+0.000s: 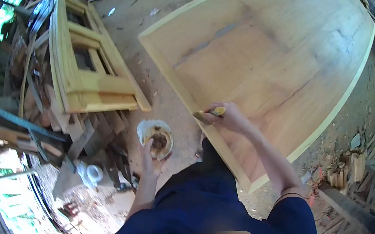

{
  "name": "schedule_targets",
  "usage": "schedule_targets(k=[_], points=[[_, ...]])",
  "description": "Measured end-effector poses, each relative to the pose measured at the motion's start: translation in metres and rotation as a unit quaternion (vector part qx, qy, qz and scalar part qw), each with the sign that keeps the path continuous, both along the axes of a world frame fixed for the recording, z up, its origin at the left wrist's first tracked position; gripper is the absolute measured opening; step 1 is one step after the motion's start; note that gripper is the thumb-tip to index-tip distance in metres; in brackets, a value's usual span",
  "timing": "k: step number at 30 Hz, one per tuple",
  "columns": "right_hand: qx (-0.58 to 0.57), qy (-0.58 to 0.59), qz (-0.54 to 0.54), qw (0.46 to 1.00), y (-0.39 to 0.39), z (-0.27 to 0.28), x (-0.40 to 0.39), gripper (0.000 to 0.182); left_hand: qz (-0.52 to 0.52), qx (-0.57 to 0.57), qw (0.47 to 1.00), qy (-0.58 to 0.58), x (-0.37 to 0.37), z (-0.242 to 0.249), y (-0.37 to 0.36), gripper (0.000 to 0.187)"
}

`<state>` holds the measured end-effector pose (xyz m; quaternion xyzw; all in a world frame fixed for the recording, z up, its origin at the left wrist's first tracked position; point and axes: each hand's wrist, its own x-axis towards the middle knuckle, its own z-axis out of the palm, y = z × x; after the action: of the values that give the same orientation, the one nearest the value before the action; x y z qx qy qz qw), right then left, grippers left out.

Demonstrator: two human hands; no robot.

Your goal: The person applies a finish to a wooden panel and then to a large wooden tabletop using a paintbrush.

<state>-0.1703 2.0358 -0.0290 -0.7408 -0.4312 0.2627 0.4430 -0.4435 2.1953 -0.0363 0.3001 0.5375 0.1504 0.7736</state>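
My left hand (152, 163) is closed on a white tub (143, 129), its thumb over the rim. Brown matter lies inside the tub. In my right hand (232, 117) is a paintbrush (203, 117) with a yellow handle; its bristle end rests on or just over the edging of a large wooden panel (246, 77). The panel has a pale raised border, dark grain streaks and a greyish patch. Part of the brush handle is hidden by my fingers.
On the left, a yellowish wooden frame (87, 81) with openings leans over stacked scrap timber. A whitish container (94, 174) stands at lower left. Wood offcuts (346, 177) and a thick beam (352, 212) lie on the right. Debris dots the dirt floor (138, 22).
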Motion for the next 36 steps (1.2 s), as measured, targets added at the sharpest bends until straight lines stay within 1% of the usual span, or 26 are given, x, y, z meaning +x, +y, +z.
schedule_targets(k=[1, 4, 5, 6, 7, 8, 10, 11, 13, 14, 16, 18, 19, 20, 21, 22, 23, 24, 25, 26, 27, 28, 29, 30, 32, 36], points=[[-0.009, 0.041, 0.007, 0.999, -0.008, -0.008, 0.024, 0.020, 0.007, -0.038, 0.999, 0.000, 0.008, 0.004, 0.002, 0.050], [-0.100, 0.180, -0.122, 0.971, -0.046, -0.020, 0.120, 0.023, -0.003, -0.099, 0.995, 0.007, 0.040, 0.024, 0.010, 0.051], [-0.083, 0.171, -0.182, 0.965, -0.065, -0.026, 0.150, 0.023, -0.013, -0.102, 0.994, -0.021, 0.051, 0.028, 0.012, 0.050], [-0.124, 0.106, -0.209, 0.964, -0.081, -0.018, 0.182, 0.025, -0.021, -0.105, 0.993, -0.048, 0.057, 0.032, 0.015, 0.050], [-0.072, 0.086, -0.232, 0.966, -0.108, -0.045, 0.221, 0.026, -0.021, -0.104, 0.994, -0.035, 0.063, 0.035, 0.020, 0.050], [-0.003, 0.016, -0.239, 0.971, -0.131, -0.063, 0.253, 0.028, -0.021, -0.096, 0.995, -0.029, 0.072, 0.038, 0.024, 0.050], [-0.104, -0.069, -0.283, 0.951, -0.154, -0.044, 0.292, 0.026, -0.016, -0.097, 0.995, -0.021, 0.088, 0.035, 0.029, 0.049], [-0.108, -0.065, -0.278, 0.952, -0.153, -0.026, 0.297, 0.026, -0.020, -0.113, 0.992, -0.042, 0.092, 0.034, 0.034, 0.050], [-0.205, -0.251, -0.319, 0.890, -0.141, 0.000, 0.298, 0.023, -0.036, -0.130, 0.987, -0.082, 0.104, 0.037, 0.041, 0.051], [-0.203, -0.247, -0.318, 0.892, -0.140, -0.009, 0.303, 0.023, -0.034, -0.127, 0.988, -0.079, 0.113, 0.042, 0.042, 0.051], [-0.146, -0.335, -0.319, 0.875, -0.135, -0.032, 0.304, 0.017, -0.033, -0.093, 0.994, -0.041, 0.126, 0.052, 0.039, 0.054], [-0.050, -0.382, -0.251, 0.888, -0.105, -0.047, 0.269, 0.016, -0.044, -0.095, 0.994, -0.038, 0.130, 0.052, 0.044, 0.055], [-0.202, -0.381, -0.216, 0.876, -0.086, -0.053, 0.244, 0.016, -0.055, -0.102, 0.992, -0.054, 0.131, 0.051, 0.046, 0.055], [-0.349, -0.371, -0.176, 0.843, -0.065, -0.050, 0.215, 0.016, -0.066, -0.108, 0.990, -0.070, 0.134, 0.050, 0.049, 0.055], [-0.300, -0.395, -0.138, 0.858, -0.039, -0.028, 0.177, 0.013, -0.070, -0.106, 0.989, -0.070, 0.137, 0.052, 0.050, 0.055], [-0.304, -0.398, -0.069, 0.863, -0.023, -0.036, 0.148, 0.015, -0.072, -0.104, 0.989, -0.071, 0.140, 0.054, 0.050, 0.055], [-0.283, -0.459, -0.012, 0.842, -0.005, 0.001, 0.111, 0.017, -0.074, -0.102, 0.989, -0.073, 0.142, 0.056, 0.050, 0.055], [-0.200, -0.355, 0.000, 0.913, 0.005, -0.016, 0.084, 0.018, -0.076, -0.100, 0.989, -0.073, 0.145, 0.058, 0.051, 0.055], [-0.135, -0.293, 0.003, 0.947, 0.015, -0.020, 0.059, 0.016, -0.083, -0.099, 0.989, -0.076, 0.147, 0.060, 0.051, 0.059], [-0.069, -0.228, 0.007, 0.971, 0.025, -0.019, 0.043, 0.015, -0.089, -0.098, 0.988, -0.078, 0.150, 0.062, 0.052, 0.062], [-0.066, -0.229, 0.007, 0.971, 0.035, -0.014, 0.036, 0.015, -0.088, -0.095, 0.988, -0.079, 0.152, 0.064, 0.052, 0.062], [-0.022, -0.076, -0.011, 0.997, 0.045, -0.010, 0.030, 0.014, -0.091, -0.094, 0.989, -0.075, 0.153, 0.066, 0.051, 0.062], [0.022, 0.080, -0.027, 0.996, 0.050, -0.008, 0.028, 0.013, -0.094, -0.092, 0.989, -0.070, 0.153, 0.067, 0.051, 0.062], [0.024, 0.079, -0.026, 0.996, 0.050, -0.009, 0.035, 0.013, -0.093, -0.090, 0.989, -0.071, 0.152, 0.068, 0.052, 0.062], [-0.029, 0.159, -0.011, 0.987, 0.045, -0.020, 0.072, 0.013, -0.094, -0.096, 0.988, -0.071, 0.151, 0.069, 0.054, 0.061], [-0.015, 0.188, -0.191, 0.963, -0.010, -0.040, 0.181, 0.017, -0.093, -0.115, 0.984, -0.101, 0.146, 0.069, 0.059, 0.060]])
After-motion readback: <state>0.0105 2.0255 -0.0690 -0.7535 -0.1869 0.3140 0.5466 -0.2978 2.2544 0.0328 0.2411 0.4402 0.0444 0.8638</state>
